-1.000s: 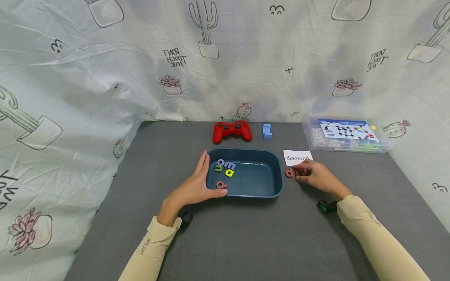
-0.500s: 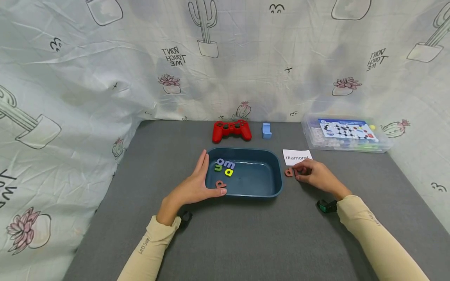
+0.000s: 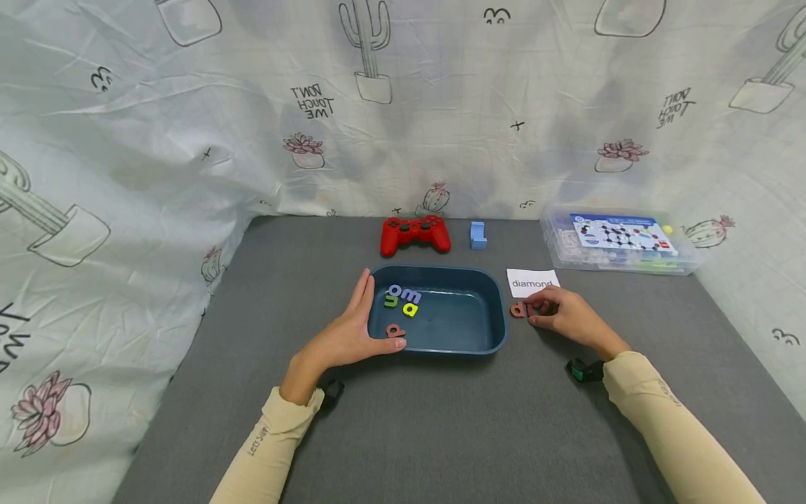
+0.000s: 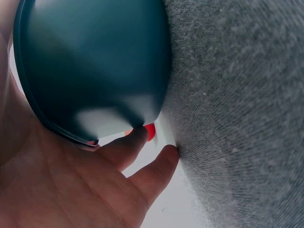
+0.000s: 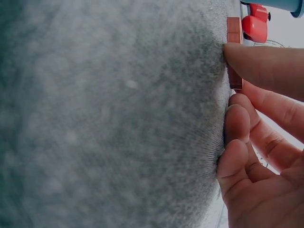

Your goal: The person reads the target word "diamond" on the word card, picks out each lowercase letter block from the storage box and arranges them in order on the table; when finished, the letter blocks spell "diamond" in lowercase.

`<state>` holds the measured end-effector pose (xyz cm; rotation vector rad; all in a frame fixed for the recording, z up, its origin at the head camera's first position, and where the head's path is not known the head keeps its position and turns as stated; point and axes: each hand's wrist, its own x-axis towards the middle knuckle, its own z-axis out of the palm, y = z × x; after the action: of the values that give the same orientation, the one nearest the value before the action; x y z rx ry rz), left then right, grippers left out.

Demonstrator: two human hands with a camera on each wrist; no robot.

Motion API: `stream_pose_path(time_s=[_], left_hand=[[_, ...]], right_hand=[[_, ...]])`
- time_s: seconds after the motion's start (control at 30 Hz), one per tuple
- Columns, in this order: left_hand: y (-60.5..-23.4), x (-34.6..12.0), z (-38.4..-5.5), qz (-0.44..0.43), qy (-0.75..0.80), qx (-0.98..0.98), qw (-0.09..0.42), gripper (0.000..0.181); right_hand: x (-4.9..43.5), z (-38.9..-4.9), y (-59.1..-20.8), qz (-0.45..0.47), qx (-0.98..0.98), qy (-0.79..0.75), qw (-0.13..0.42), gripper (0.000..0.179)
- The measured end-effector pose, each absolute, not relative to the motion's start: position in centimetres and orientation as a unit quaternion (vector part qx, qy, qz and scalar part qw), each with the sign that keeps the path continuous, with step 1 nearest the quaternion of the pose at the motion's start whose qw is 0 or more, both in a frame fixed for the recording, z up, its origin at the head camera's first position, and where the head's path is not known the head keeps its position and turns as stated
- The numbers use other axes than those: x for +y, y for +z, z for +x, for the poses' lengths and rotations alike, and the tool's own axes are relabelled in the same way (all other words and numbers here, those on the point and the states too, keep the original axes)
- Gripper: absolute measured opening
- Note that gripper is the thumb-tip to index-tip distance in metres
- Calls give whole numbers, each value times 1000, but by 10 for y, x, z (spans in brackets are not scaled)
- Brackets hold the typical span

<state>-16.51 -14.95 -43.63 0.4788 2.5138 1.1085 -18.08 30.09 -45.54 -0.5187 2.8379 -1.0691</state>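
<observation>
- Tray (image 3: 453,315), one, dark blue, rounded corners, standing on the grey worktop (image 3: 428,420).
- Left hand (image 3: 359,332), at the tray's left end: clasping it, thumb on the near rim, other fingers along the outer wall.
- Right hand (image 3: 563,311), well apart from the left: thumb and fingertips pinching a narrow reddish piece (image 3: 529,309) at worktop level; partly covered, apparently an i.
- Reddish d (image 3: 521,311), on the worktop, between tray and pinched piece, just beside the latter.
- Card (image 3: 522,278), white, printed "diamond", just behind both letters; one corner hidden by the right hand.
- Letters in the tray, five: lilac o (image 3: 389,290), lilac m (image 3: 411,296), green n (image 3: 391,302) and yellow a (image 3: 411,314), grouped toward the left end; second d (image 3: 399,332), reddish, near the left thumb.
- Back of the worktop: red controller (image 3: 415,236), light blue block (image 3: 478,241), clear plastic box (image 3: 620,264).
- Step in hand, by judgement: setting the printed word's second letter beside its first.
- Next move, by judgement: calls for squaring the piece to the d, easing the pinch without nudging either, then reaching into the tray for the yellow a.
</observation>
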Motion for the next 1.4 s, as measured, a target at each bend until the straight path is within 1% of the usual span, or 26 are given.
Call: stream_pose_path(time_s=[0.37,0.53,0.7,0.93,1.03,1.2,1.4], left_hand=[[-434,-152,-166,162,388,890,177,136],[-434,-153,-165,162,390,889,175,137],[-437,-153,-164,162,390,890,173,137],[-437,-152,-163,163,389,890,171,137],[-437,-152,-163,161,385,892,171,137],[-437,-151,-163,162,385,892,174,137],[-437,-150,-163,162,388,891,175,137]], right_hand=[[299,-183,-456,-167,920,-352,44,32],[300,-183,-450,-144,914,-375,58,36],[299,-183,-438,-113,911,-396,30,37],[301,-188,-419,-89,874,-477,4,46],[297,-191,-408,-105,823,-558,-11,46],[282,-198,-387,-158,688,-708,-31,43],[251,-210,-369,-187,627,-754,-55,45]])
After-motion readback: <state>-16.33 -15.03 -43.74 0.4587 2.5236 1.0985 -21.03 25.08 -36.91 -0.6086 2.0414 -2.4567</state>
